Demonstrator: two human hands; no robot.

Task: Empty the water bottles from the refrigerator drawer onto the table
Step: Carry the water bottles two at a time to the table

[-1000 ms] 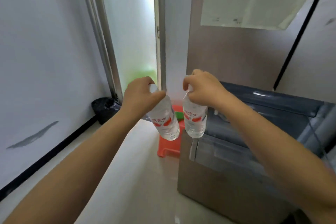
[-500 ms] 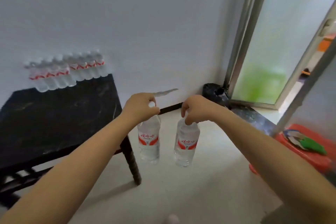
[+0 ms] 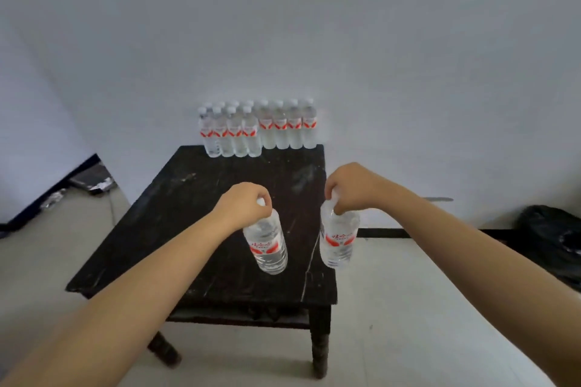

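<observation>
Plain pale wall [image 3: 314,25] across the upper frame. At centre, a black, scuffed, square wooden surface [image 3: 195,220] on turned legs. Along its far edge, a cluster of upright clear plastic bottles [image 3: 256,129] with red-and-white labels, touching the wall. Lower left, left hand [image 3: 243,206] curled around the cap of a hanging clear bottle [image 3: 267,245] above the surface. Lower right, right hand [image 3: 353,187] pinching the neck of a second bottle [image 3: 338,242] beyond the surface's right edge.
</observation>
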